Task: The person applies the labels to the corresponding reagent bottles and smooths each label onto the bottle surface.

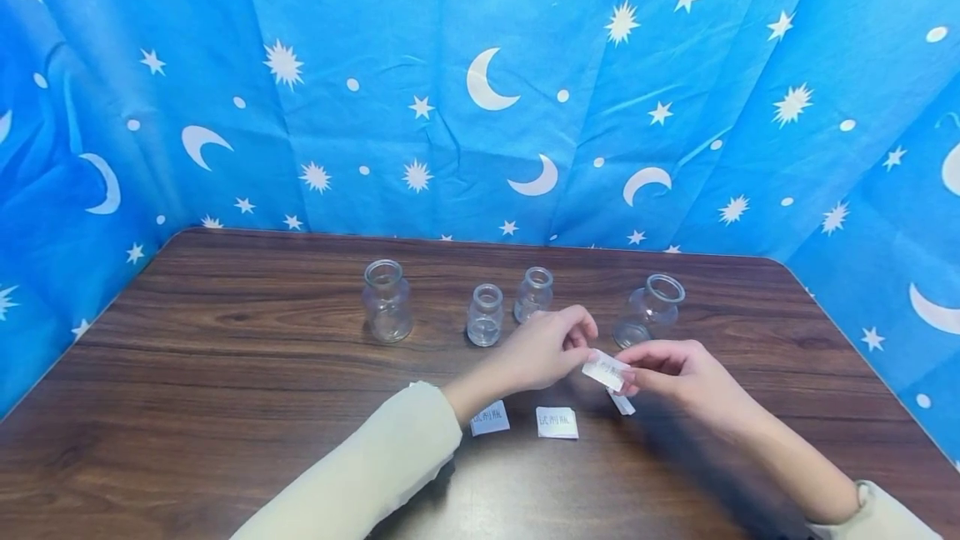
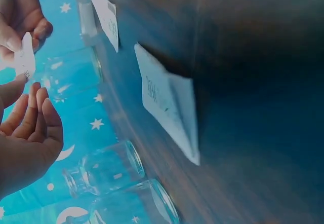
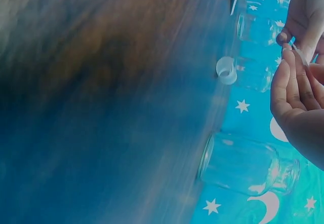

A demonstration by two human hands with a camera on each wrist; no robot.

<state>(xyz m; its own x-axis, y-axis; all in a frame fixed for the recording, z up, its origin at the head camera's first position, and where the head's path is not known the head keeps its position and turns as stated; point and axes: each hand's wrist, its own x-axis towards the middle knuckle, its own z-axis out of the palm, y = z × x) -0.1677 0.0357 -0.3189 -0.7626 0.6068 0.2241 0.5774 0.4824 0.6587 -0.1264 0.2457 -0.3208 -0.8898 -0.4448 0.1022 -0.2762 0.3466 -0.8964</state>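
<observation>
Both hands meet over the table at a small white paper label with handwritten characters. My right hand pinches the label between thumb and fingers at its right side. From the other side, my left hand holds the label's near corner at the thumb, its other fingers loosely bent, as in the left wrist view. Under the right fingers is another slip of white paper, which looks curled in the right wrist view. Just behind the hands stands a wide clear glass jar; the left hand partly overlaps a small glass bottle.
Another small glass bottle and a larger glass jar stand farther left. Written paper labels lie on the brown wooden table, one partly behind the left sleeve. A blue star-patterned cloth hangs behind and beside the table.
</observation>
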